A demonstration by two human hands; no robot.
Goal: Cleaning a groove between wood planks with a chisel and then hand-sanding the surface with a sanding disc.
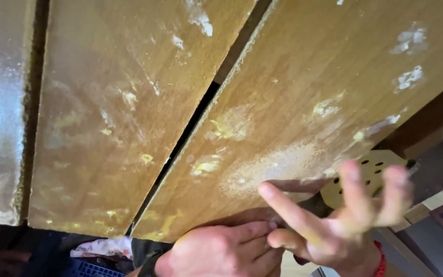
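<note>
Worn brown wooden boards [129, 113], pale filler patches [232, 123], dark gap [190, 128] between

Two brown boards [129, 118] lie side by side with a dark gap [190, 128] between them; pale filler spots [221, 128] and sanding dust [278, 166] mark their faces.

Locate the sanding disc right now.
Head view, lower right: the pale yellow perforated sanding disc sits just behind the right hand, off the right wooden panel bottom edge.
</note>
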